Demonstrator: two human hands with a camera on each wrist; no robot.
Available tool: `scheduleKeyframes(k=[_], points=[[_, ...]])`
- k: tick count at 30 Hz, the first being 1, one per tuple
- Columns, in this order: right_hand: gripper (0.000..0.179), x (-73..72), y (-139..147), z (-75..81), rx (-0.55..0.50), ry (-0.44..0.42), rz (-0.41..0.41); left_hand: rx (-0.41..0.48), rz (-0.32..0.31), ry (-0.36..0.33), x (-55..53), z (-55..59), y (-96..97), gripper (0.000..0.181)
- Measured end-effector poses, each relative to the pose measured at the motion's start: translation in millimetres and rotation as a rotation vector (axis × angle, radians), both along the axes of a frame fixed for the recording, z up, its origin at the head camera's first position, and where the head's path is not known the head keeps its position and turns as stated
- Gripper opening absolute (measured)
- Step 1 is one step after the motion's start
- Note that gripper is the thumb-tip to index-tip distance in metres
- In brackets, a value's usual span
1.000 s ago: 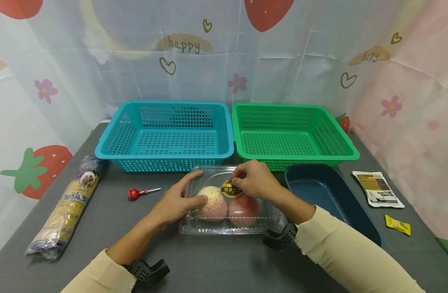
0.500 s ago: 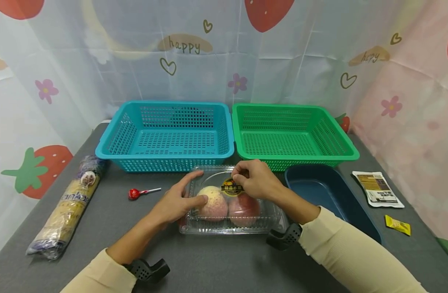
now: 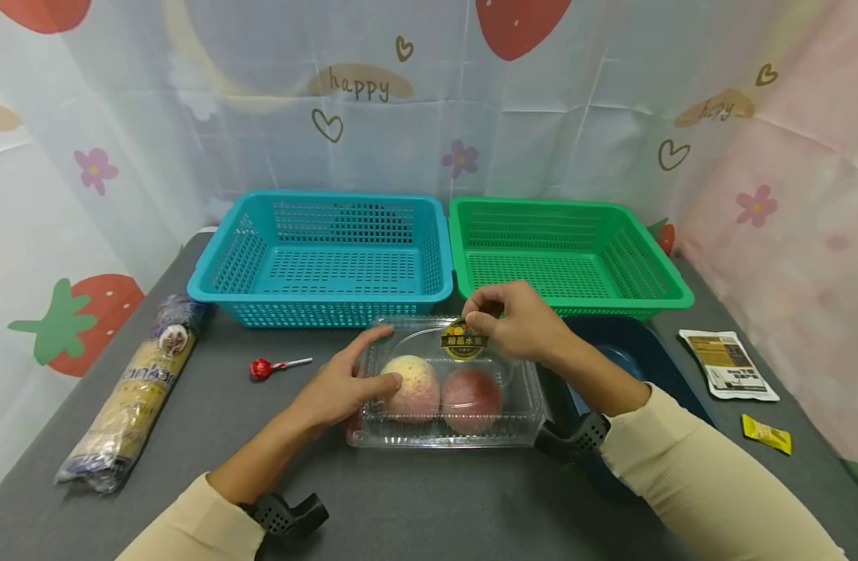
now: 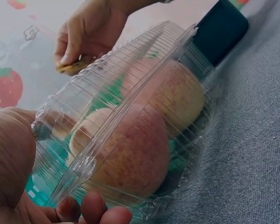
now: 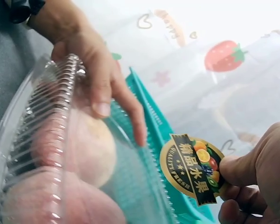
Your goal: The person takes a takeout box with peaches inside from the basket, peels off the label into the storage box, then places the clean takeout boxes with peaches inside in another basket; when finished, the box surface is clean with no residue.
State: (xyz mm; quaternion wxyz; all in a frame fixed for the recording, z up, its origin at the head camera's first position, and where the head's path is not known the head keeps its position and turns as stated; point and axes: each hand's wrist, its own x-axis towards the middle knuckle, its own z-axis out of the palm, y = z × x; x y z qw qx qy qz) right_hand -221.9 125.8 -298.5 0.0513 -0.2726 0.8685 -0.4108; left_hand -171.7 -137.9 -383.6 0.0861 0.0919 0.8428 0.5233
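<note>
A clear plastic clamshell box [image 3: 520,393] holds two peaches, a paler one [image 3: 414,393] at left and a redder one [image 3: 472,401] beside it. My left hand [image 3: 340,389] holds the box by its left side, thumb over the lid and index finger toward the back corner. Between thumb and fingertips, my right hand [image 3: 527,323] pinches a black-and-gold fruit label [image 5: 191,169]. The right wrist view shows the label standing up off the lid, printed face in view. In the left wrist view it appears edge-on above the box.
Blue [image 3: 319,300] and green [image 3: 576,302] baskets stand behind the box. A dark blue tray [image 3: 621,351] lies partly under the right forearm. Left are a lollipop [image 3: 262,368] and a long packaged roll [image 3: 137,389]; right, a white-edged packet [image 3: 729,365] and yellow candy [image 3: 765,434].
My right hand has moved back and to the right, bringing the label up off the lid. My left hand keeps its place on the box. The head view has shifted slightly.
</note>
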Motion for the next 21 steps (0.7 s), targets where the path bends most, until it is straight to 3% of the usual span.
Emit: scheduleKeyframes(k=[9,21], points=[[0.009,-3.8,25,12.3,-0.02,-0.023,0.026,0.004,-0.01,0.004,-1.5,-2.9,-1.4,0.073],[0.011,-5.2,77,19.8,-0.029,-0.128,0.062,0.014,-0.001,0.013,-1.2,-2.8,0.5,0.075]])
